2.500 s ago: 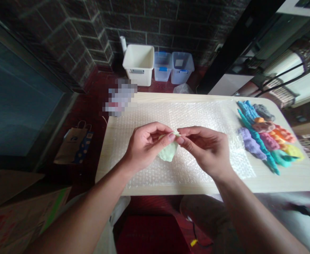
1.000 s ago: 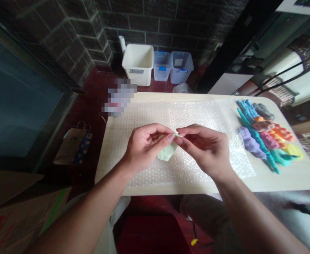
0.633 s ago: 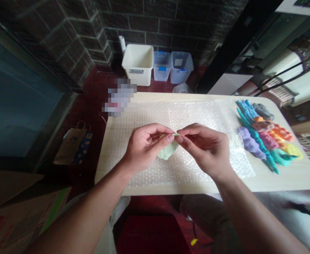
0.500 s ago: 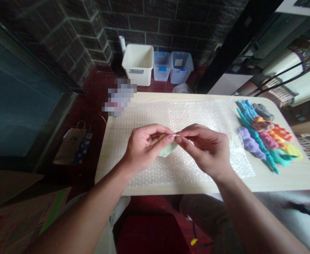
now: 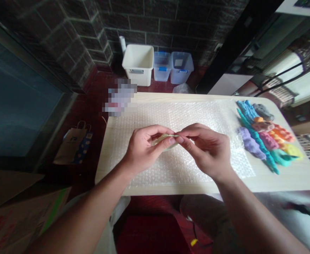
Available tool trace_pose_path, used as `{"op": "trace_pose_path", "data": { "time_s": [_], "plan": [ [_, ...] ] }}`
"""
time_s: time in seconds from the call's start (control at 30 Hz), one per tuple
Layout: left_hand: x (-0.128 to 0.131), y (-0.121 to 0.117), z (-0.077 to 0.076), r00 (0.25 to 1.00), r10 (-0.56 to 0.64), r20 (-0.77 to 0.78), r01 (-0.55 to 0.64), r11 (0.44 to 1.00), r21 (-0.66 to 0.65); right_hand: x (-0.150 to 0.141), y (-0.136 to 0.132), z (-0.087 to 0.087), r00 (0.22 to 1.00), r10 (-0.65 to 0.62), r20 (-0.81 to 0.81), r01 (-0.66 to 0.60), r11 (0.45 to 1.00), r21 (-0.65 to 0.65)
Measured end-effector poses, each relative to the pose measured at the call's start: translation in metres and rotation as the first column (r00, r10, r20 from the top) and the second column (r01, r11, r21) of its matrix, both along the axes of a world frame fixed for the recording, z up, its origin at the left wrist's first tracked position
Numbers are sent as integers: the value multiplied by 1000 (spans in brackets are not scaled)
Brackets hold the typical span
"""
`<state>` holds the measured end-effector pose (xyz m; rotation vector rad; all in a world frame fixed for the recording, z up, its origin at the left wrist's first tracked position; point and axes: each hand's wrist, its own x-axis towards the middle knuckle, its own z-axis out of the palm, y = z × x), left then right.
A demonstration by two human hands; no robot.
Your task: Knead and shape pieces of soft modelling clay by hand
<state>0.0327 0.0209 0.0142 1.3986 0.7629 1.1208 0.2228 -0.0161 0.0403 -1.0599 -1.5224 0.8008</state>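
Over the middle of the bubble wrap, both my hands pinch a thin, pale green soft piece that looks like modelling clay. My left hand grips it between thumb and forefinger on one side. From the other side my right hand pinches its edge, the fingertips of both hands touching. Only a narrow strip of the piece shows along its upper edge; my thumbs and fingers cover most of it.
Soft coloured lumps lie on the table's right, among them a purple one and a long teal twist. A pixelated item sits at the far left corner. Beyond the table stand a white bin and clear boxes.
The pale green piece hung below my fingers earlier; its hanging part has risen and tilted, so now it shows nearly edge-on. My hands have kept nearly the same place and grip.
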Motion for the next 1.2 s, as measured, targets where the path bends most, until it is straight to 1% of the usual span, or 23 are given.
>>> {"op": "trace_pose_path", "data": {
  "time_s": [0.13, 0.27, 0.4, 0.5, 0.6, 0.7, 0.8, 1.03, 1.2],
  "plan": [
    [2, 0, 2, 999, -33, 31, 33, 999, -9, -1, -1, 2, 999, -44, 12, 44, 999, -4],
    [-1, 0, 2, 1000, -5, -10, 5, 1000, -2, -1, -1, -1, 999, -46, -28, 46, 998, -32],
    [-2, -1, 1, 999, 27, -30, -25, 999, 41, -1, 0, -1, 1000, -20, 10, 20, 1000, 14],
    [0, -1, 1, 999, 36, 0, -36, 999, 19, 0, 0, 1, 998, -50, 38, 49, 999, 22],
    [1, -1, 2, 998, 38, 43, -38, 999, 4, 0, -1, 2, 996, -79, 31, 78, 997, 22],
    [0, -1, 4, 998, 67, 20, -68, 997, 44, -1, -1, 2, 997, -83, 7, 83, 996, 18],
    [-2, -1, 7, 995, 94, -24, -92, 993, 76, -2, -1, 3, 998, -59, 3, 59, 997, 42],
    [-3, -3, 9, 987, 137, -82, -125, 982, 144, -2, -1, 2, 998, -63, -4, 63, 996, 67],
    [-2, -3, 13, 984, 149, -99, -123, 965, 230, -1, -2, 2, 998, -62, 22, 61, 996, 71]
  ]
}}
